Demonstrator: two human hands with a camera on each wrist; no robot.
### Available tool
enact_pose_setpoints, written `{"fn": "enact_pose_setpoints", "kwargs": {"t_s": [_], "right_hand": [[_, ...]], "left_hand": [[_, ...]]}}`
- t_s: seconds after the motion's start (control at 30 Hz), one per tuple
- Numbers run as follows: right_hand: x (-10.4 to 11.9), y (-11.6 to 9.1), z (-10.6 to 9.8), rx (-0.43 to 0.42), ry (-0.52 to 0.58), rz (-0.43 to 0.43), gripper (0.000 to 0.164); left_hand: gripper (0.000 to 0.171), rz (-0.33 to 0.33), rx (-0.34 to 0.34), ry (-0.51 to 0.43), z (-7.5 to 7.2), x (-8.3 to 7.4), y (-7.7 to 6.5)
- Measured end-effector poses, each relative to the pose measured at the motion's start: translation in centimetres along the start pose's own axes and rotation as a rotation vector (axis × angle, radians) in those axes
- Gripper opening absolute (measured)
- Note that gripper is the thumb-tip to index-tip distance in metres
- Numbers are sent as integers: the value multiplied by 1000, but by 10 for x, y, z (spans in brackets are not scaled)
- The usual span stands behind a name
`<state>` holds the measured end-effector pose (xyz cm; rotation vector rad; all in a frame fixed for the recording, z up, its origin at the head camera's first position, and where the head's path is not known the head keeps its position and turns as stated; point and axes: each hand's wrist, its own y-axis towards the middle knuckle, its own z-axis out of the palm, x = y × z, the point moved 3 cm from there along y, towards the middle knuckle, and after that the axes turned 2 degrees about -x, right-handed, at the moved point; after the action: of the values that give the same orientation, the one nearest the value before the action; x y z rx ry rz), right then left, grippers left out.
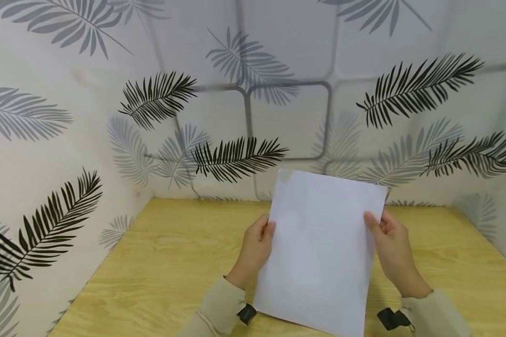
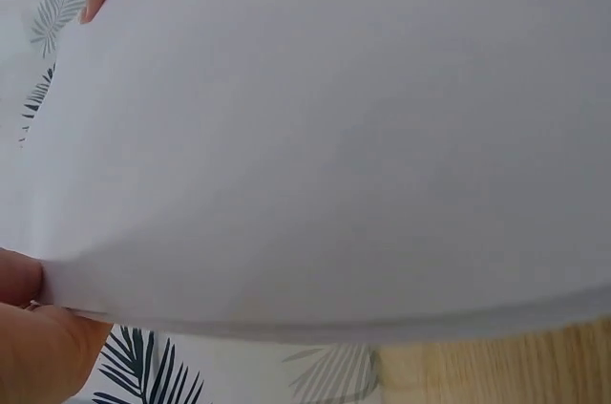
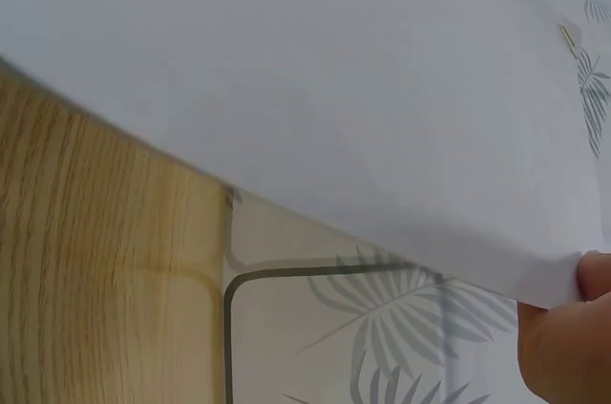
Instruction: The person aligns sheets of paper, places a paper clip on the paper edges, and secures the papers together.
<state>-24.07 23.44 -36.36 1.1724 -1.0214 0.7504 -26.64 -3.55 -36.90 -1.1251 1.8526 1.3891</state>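
Note:
A white sheet of paper (image 1: 320,248), seemingly with more than one layer at its edge, is held tilted up above the table in the head view. My left hand (image 1: 253,250) pinches its left edge, thumb on the front face. On the opposite edge, my right hand (image 1: 394,252) grips the paper a little higher, thumb also in front. A small pale greenish-beige patch (image 1: 285,175) marks the upper left corner. In both wrist views the blank white face fills most of the picture, and the fingers behind the paper are largely hidden.
A light wood-grain table (image 1: 173,262) lies beneath the paper. White sheeting (image 1: 80,140) with black and grey leaf prints rises at the back and sides. Dark rounded grid lines (image 1: 248,112) show through it. Each cuff has a small black device (image 1: 246,314) beside it.

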Motion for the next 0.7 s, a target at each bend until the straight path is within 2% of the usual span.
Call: {"fn": "enact_pose_setpoints", "kwargs": {"t_s": [0.13,0.33,0.57,0.7], "right_hand": [[-3,1,-1,53,-43,31,53],[-7,0,5,122,-136,78,54],[-12,-4,10,125,-229,106,48],[-17,-9,13,152,-249,135,45]], "left_hand": [[14,-21,-35,-1,0,2,-1],[14,-53,-76,-15,-3,6,1],[14,-112,-130,-61,-5,7,3],[12,-109,-191,-68,-8,6,6]]}}
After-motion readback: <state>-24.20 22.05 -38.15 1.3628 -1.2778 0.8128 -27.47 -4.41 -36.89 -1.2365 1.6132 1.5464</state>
